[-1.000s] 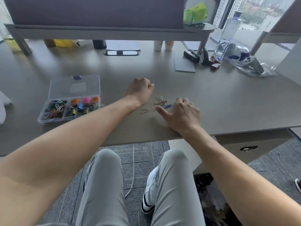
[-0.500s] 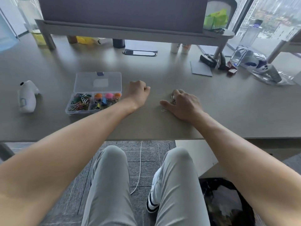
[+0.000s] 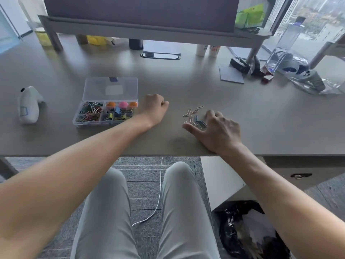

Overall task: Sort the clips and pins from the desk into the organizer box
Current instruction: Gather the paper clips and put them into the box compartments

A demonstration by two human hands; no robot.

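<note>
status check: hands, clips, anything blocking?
Left hand fisted on desk beside organizer box, apparently empty. Right hand fingers curled at loose paper clips, grip unclear. Box lid open, path between unobstructed.

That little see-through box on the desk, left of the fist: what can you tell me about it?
The organizer box looks like clear plastic, low and rectangular, resting flat on the grey desk. Its hinged lid is open and lies back, with a bluish latch at its far edge. Dividers split it: the left compartment holds mixed coloured paper clips, the right side orange and pink round pins and small binder clips. The left hand, fisted, sits just right of it, apparently not touching.
</note>
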